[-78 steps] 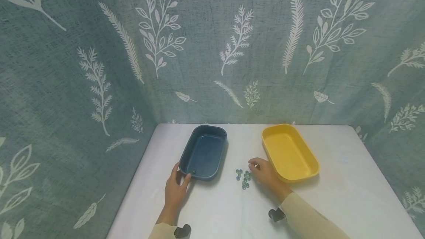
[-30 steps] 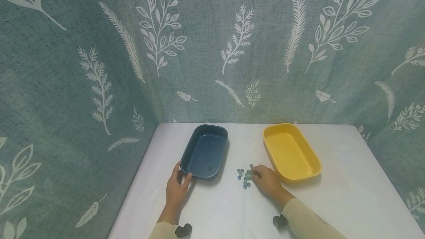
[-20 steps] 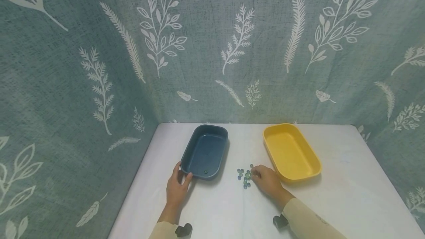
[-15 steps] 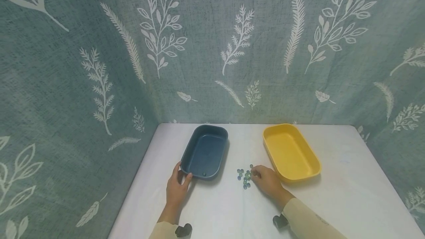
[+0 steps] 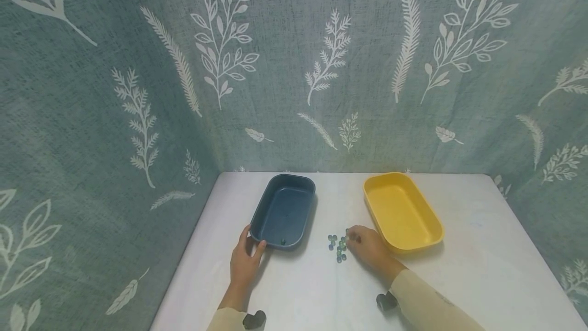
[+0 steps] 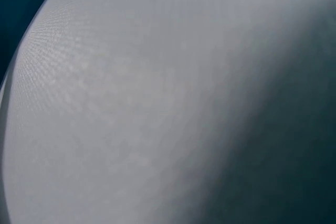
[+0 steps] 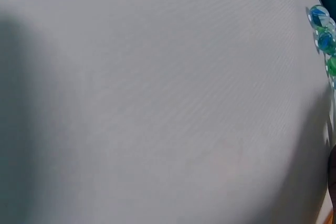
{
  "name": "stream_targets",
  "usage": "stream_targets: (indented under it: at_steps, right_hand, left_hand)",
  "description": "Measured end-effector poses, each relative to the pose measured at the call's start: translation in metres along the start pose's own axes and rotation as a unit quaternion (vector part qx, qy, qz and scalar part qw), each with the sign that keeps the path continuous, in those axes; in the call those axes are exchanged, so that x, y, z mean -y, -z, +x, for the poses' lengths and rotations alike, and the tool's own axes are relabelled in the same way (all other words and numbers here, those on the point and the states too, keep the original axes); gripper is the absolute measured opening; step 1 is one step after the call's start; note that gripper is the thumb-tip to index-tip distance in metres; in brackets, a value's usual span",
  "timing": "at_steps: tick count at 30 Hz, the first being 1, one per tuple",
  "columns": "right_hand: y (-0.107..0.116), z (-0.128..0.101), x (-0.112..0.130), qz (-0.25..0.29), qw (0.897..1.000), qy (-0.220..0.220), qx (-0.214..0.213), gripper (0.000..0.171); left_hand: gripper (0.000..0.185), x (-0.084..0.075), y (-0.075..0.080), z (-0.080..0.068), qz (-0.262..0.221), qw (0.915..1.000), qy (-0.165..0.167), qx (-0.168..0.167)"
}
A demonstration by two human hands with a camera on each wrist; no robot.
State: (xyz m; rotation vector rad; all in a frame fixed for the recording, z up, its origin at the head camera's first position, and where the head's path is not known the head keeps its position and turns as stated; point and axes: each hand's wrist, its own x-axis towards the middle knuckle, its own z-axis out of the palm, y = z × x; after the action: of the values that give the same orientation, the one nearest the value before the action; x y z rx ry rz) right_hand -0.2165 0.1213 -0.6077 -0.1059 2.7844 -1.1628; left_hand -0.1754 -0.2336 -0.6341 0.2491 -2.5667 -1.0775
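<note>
A dark blue tray (image 5: 294, 188) and a yellow tray (image 5: 427, 218) lie side by side on the white table (image 5: 321, 295). Several small blue and green glass marbles (image 5: 337, 247) are clustered between them, near the front. They also show at the right edge of the right wrist view as marbles (image 7: 321, 27). My right hand (image 5: 351, 237) rests on the table with curled fingers and pinches a marble at the cluster's right side. My left hand (image 5: 255, 243) grips the blue tray's near left corner, thumb on the rim. One marble (image 5: 283, 241) lies inside the blue tray by its near wall.
Leaf-patterned green cloth (image 5: 294, 65) walls in the table at the back and on both sides. The yellow tray holds nothing. The left wrist view shows only blurred table surface (image 6: 157, 103).
My right hand moved left from beside the yellow tray onto the marble cluster and stayed there. The marble in the blue tray rolled about and came to rest at the near wall. My left hand stayed put.
</note>
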Motion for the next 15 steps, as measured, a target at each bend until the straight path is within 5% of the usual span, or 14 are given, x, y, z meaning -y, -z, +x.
stream_targets:
  at_steps: [15]
  right_hand:
    - [-0.007,0.012,0.023,0.036,0.997,0.059,-0.03,0.014]
  left_hand:
    - [0.068,-0.002,0.001,-0.001,0.002,1.0,0.006,-0.001]
